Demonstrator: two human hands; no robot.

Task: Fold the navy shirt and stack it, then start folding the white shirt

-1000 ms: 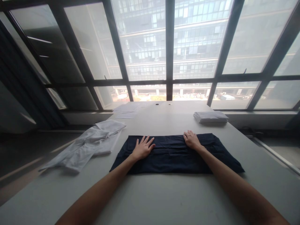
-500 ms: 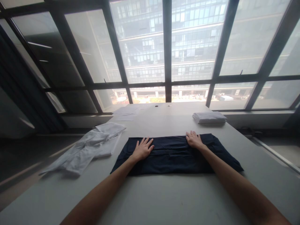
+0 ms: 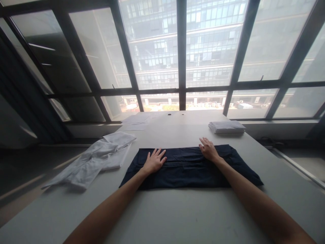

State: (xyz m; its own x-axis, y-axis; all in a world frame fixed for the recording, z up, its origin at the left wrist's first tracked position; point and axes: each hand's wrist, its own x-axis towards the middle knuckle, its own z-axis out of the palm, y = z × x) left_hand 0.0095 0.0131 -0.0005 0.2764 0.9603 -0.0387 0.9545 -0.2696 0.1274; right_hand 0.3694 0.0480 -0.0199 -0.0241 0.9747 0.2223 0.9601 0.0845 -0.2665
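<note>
A dark navy cloth [image 3: 188, 174], folded into a wide band with a few creases, lies flat on the white table [image 3: 172, 213]. On its left part my left hand [image 3: 154, 161] rests palm down, fingers spread. My right hand [image 3: 208, 149] is over the far edge of the cloth, right of the middle, with its fingers extended past that edge. Whether its palm touches the fabric I cannot tell. Neither hand grips anything. What kind of garment the cloth is does not show.
Rumpled white cloth [image 3: 93, 161] lies at the left, partly over the table's edge. A neat stack of folded white cloth [image 3: 226, 127] sits at the back right. Sheets of paper [image 3: 135, 122] lie at the far left. Windows [image 3: 154, 67] rise beyond the table.
My right hand has shifted slightly away from me and to the left, its fingers now reaching beyond the cloth's far edge. My left hand and the cloth stay put.
</note>
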